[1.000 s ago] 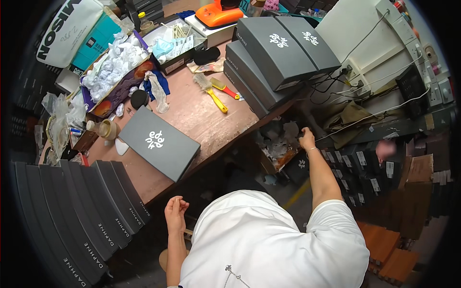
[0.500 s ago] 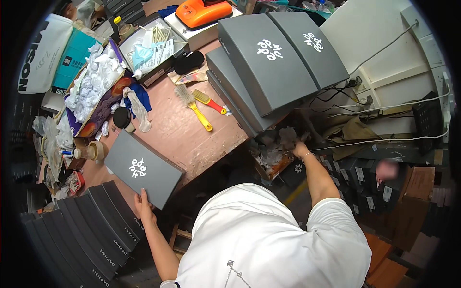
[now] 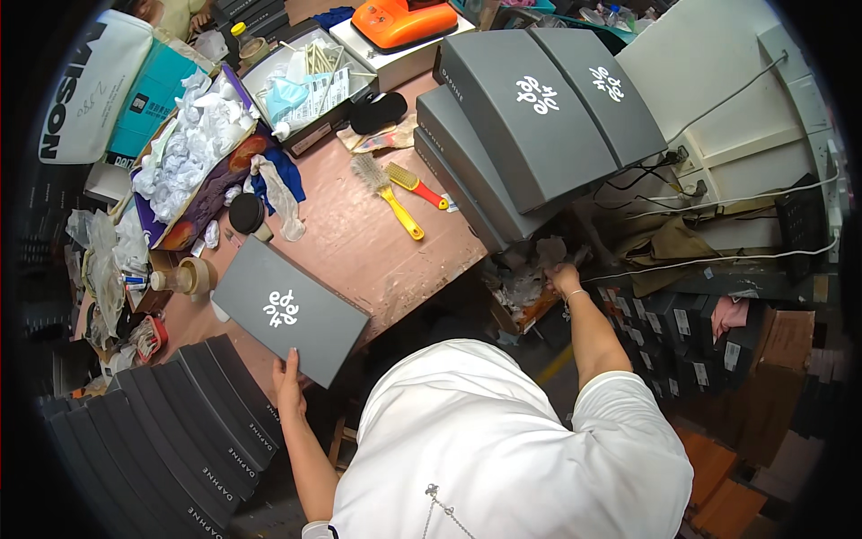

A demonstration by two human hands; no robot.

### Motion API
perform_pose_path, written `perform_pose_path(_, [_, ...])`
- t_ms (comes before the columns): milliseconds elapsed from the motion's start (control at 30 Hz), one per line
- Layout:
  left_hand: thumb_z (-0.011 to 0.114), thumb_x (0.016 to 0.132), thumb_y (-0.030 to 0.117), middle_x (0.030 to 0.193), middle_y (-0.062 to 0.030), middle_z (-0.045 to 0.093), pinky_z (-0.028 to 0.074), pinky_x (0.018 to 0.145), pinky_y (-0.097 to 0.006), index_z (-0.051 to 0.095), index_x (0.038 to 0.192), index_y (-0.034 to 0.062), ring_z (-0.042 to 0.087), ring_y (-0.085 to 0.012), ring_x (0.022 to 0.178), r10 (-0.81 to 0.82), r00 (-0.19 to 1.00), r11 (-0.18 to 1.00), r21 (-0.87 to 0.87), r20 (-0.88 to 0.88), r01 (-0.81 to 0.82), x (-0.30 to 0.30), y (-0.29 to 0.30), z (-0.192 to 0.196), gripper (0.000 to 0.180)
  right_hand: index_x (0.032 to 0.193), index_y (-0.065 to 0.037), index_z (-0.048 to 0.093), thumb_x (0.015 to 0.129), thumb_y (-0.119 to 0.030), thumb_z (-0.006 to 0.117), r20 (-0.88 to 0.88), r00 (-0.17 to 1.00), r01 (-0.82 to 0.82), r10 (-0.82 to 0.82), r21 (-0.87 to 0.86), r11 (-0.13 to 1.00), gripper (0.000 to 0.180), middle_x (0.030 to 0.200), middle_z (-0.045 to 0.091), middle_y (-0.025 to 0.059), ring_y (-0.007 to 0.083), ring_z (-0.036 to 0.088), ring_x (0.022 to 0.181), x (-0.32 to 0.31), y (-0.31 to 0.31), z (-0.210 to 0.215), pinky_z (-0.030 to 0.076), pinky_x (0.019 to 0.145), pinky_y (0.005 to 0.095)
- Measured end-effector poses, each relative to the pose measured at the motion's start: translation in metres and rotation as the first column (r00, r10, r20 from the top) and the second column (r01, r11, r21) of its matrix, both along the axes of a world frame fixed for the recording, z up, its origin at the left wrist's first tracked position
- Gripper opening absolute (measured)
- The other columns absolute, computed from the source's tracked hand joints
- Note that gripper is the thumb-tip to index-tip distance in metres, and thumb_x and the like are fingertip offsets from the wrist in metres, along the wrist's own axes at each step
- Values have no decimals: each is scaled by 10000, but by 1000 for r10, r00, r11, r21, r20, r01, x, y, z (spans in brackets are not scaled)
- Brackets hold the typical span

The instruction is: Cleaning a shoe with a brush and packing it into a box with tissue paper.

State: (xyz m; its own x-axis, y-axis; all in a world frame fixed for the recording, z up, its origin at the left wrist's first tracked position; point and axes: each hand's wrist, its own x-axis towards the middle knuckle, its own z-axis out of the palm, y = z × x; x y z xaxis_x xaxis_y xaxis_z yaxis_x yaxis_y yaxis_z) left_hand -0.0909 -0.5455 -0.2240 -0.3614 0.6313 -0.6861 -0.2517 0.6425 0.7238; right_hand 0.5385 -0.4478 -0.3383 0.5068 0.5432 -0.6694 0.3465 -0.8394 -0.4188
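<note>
A closed grey shoe box [image 3: 256,286] with a white printed pattern lies at the table's near left corner. My left hand [image 3: 289,388] grips its near edge, fingertips against the side. Out to the right and below the table edge, my right hand [image 3: 564,280] reaches into an open box [image 3: 510,316] of crumpled greyish paper [image 3: 521,286]. Its fingers are bent and partly hidden by the paper, so what they pinch cannot be made out.
Grey shoe boxes [image 3: 530,117] are stacked on the table's right; more boxes [image 3: 180,431] stand at lower left. Two yellow-handled brushes [image 3: 395,202], a carton of crumpled white paper [image 3: 197,148] and an orange device [image 3: 404,25] are on the pink table [image 3: 346,269]. White cables [image 3: 736,260] hang at right.
The view has shifted slightly, so the table and boxes appear farther right. My left hand stays at the shoe box, and my right hand stays at the crumpled paper.
</note>
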Motion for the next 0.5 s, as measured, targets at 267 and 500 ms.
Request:
perform_pose_path(267, [695, 832, 413, 1329, -53, 458, 396, 909, -420, 342, 1400, 148, 459, -184, 1164, -14, 964, 991, 130, 265, -22, -31, -1, -31, 719, 794, -63, 599, 879, -175, 654, -77, 985, -137, 157, 220, 966, 151, 705, 604, 5, 129, 637, 670, -113, 3, 30, 476, 534, 257])
perform_pose_path(500, [675, 833, 401, 1354, -123, 436, 411, 927, -413, 292, 1446, 105, 446, -243, 1219, -179, 977, 982, 85, 118, 170, -29, 17, -2, 781, 806, -35, 597, 930, -214, 606, -478, 789, -163, 385, 442, 882, 218, 744, 624, 31, 113, 636, 691, -321, 39, 109, 484, 606, 220])
